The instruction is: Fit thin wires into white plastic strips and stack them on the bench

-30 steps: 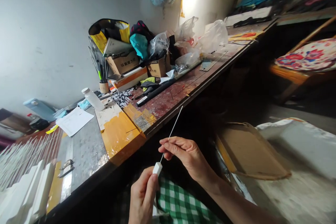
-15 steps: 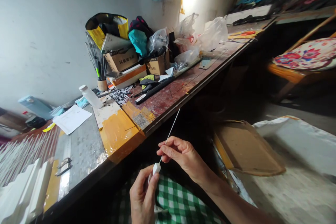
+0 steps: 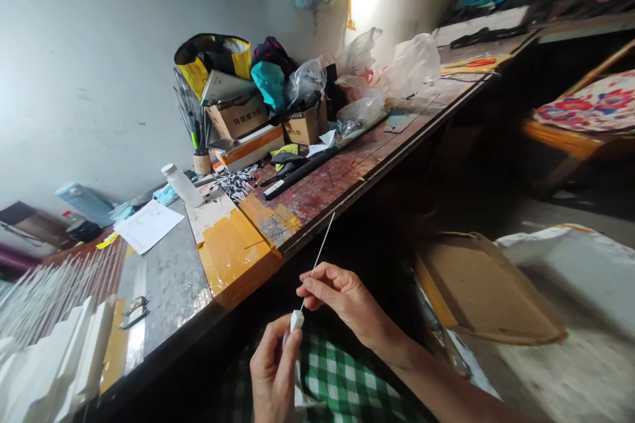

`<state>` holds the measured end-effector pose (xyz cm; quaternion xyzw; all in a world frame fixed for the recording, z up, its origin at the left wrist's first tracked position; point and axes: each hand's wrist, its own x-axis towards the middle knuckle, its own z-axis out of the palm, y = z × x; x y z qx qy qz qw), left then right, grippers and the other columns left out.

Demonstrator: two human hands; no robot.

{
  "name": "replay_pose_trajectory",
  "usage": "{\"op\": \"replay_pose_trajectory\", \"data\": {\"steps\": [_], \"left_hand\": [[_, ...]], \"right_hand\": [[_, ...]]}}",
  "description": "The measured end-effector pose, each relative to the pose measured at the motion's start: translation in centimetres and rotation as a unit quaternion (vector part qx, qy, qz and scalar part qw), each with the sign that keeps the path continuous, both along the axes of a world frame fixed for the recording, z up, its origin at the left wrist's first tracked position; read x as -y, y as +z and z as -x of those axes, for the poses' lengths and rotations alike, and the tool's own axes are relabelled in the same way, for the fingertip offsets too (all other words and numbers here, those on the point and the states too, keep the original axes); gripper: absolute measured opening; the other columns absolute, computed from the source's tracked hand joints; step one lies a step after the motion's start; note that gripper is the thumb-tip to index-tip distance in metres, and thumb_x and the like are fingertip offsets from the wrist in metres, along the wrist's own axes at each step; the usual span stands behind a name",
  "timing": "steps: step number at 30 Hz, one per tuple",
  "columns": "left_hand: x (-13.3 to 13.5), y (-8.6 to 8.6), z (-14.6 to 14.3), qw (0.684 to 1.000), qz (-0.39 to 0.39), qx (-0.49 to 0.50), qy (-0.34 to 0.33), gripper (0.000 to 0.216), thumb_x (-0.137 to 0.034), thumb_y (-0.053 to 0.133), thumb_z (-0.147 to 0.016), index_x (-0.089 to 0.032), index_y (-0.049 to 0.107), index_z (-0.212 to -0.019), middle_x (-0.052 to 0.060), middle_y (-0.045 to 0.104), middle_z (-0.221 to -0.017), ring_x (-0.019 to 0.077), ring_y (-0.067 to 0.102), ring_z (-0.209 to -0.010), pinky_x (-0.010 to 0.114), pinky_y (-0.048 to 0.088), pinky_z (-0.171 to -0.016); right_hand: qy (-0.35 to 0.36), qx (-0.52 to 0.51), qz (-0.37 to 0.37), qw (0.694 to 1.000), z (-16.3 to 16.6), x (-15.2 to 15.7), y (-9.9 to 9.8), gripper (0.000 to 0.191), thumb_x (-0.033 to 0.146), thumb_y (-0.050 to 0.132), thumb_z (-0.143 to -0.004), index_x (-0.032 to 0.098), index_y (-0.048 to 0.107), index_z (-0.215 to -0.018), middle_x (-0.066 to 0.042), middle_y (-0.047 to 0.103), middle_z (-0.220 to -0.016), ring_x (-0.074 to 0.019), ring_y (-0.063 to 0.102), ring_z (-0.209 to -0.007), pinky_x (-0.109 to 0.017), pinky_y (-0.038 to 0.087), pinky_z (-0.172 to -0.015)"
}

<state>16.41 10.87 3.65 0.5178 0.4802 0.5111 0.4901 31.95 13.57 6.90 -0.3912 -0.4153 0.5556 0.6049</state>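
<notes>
Between the thumb and fingers of my left hand [image 3: 276, 363] is a white block-like piece [image 3: 296, 320], its end pointing up and away from me. My right hand [image 3: 331, 287] pinches a thin white rod [image 3: 323, 243], which slants up to the right. The rod's lower end meets the top of the white piece; whether it sits inside or only touches, I cannot tell. Both hands are over my lap, above a green and white checked cloth [image 3: 342, 370], in front of the bench edge.
On the bench [image 3: 317, 195] at left lie many thin white rods [image 3: 64, 277] and long white strips [image 3: 59, 357]. A white bottle [image 3: 182, 185], black-and-white small sticks [image 3: 235, 183], and cardboard boxes [image 3: 241, 117] stand farther back. A cardboard tray [image 3: 489, 287] is at right.
The view has shifted slightly, so the bench appears farther right. The rod's upper tip is a little lower; both hands keep their grip.
</notes>
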Motion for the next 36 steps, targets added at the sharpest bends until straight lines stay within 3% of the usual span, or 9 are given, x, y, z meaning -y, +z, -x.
{"op": "replay_pose_trajectory", "data": {"steps": [10,14,17,19,21,23,30,33,36], "left_hand": [[-0.5,-0.1,0.5,1.000,-0.005,0.011,0.026,0.031,-0.046,0.070,-0.073,-0.017,0.073,-0.085,0.002,0.062,-0.070,0.0160,0.050,-0.066,0.024,0.039,-0.060],[-1.0,-0.6,0.9,1.000,-0.004,0.021,0.011,0.026,-0.042,0.068,-0.077,-0.017,0.072,-0.086,0.000,0.057,-0.066,0.0130,0.044,-0.061,0.022,0.036,-0.057],[-1.6,-0.3,1.8,0.999,0.018,0.039,0.012,0.027,-0.041,0.069,-0.077,-0.017,0.071,-0.089,-0.001,0.054,-0.065,0.0107,0.041,-0.058,0.021,0.034,-0.053],[-2.0,0.3,2.7,0.998,0.038,0.048,0.028,0.032,-0.044,0.070,-0.075,-0.018,0.070,-0.093,-0.002,0.054,-0.064,0.0102,0.042,-0.056,0.021,0.034,-0.052],[-2.4,1.1,3.6,0.995,0.063,0.059,0.057,0.038,-0.049,0.069,-0.074,-0.018,0.070,-0.095,-0.002,0.053,-0.063,0.0100,0.043,-0.054,0.020,0.034,-0.051],[-2.7,1.8,4.4,0.991,0.080,0.071,0.081,0.040,-0.053,0.067,-0.074,-0.019,0.069,-0.094,-0.002,0.052,-0.061,0.0093,0.041,-0.051,0.020,0.031,-0.047],[-3.4,1.6,5.8,0.980,0.122,0.139,0.067,0.036,-0.055,0.070,-0.070,-0.022,0.072,-0.084,-0.002,0.051,-0.053,0.0079,0.034,-0.042,0.024,0.022,-0.042],[-3.5,1.4,5.9,0.976,0.137,0.160,0.047,0.037,-0.053,0.070,-0.070,-0.020,0.073,-0.085,-0.002,0.051,-0.052,0.0061,0.032,-0.041,0.021,0.020,-0.042],[-3.4,1.6,6.0,0.975,0.146,0.163,0.034,0.040,-0.052,0.070,-0.071,-0.016,0.072,-0.087,-0.002,0.049,-0.051,0.0042,0.030,-0.042,0.018,0.019,-0.041]], "right_hand": [[0.023,0.022,-0.007,0.999,1.1,-0.8,-0.3,0.024,0.041,0.066,-0.084,0.016,0.067,-0.086,-0.002,0.072,-0.078,-0.0121,0.066,-0.064,-0.027,0.055,-0.065],[0.030,0.146,-0.062,0.987,1.1,-1.5,-0.3,0.034,0.047,0.054,-0.090,0.015,0.065,-0.092,-0.005,0.073,-0.080,-0.0141,0.069,-0.065,-0.027,0.057,-0.062],[0.038,0.238,-0.119,0.963,0.4,-3.5,-0.1,0.037,0.047,0.045,-0.095,0.016,0.066,-0.100,-0.006,0.074,-0.084,-0.0172,0.070,-0.073,-0.028,0.056,-0.062],[0.012,0.290,-0.154,0.944,-0.3,-5.7,0.3,0.033,0.041,0.045,-0.096,0.017,0.067,-0.102,-0.007,0.073,-0.092,-0.0197,0.067,-0.086,-0.033,0.054,-0.075],[-0.024,0.355,-0.192,0.915,-0.9,-8.2,0.6,0.026,0.031,0.048,-0.096,0.017,0.068,-0.103,-0.009,0.069,-0.103,-0.0229,0.060,-0.101,-0.040,0.045,-0.094],[-0.035,0.417,-0.228,0.879,-1.2,-10.4,0.8,0.019,0.021,0.054,-0.092,0.017,0.068,-0.103,-0.010,0.068,-0.107,-0.0243,0.054,-0.108,-0.042,0.036,-0.101],[-0.009,0.563,-0.277,0.778,-0.3,-13.7,1.1,0.020,0.008,0.053,-0.088,0.019,0.070,-0.088,-0.007,0.066,-0.088,-0.0211,0.057,-0.092,-0.035,0.042,-0.088],[-0.002,0.584,-0.278,0.763,0.1,-14.0,1.6,0.023,0.001,0.050,-0.086,0.016,0.067,-0.085,-0.008,0.063,-0.089,-0.0215,0.057,-0.090,-0.033,0.045,-0.083],[-0.010,0.580,-0.273,0.767,0.4,-13.6,2.4,0.028,-0.004,0.043,-0.084,0.013,0.065,-0.086,-0.012,0.061,-0.094,-0.0243,0.056,-0.096,-0.037,0.044,-0.086]]}}
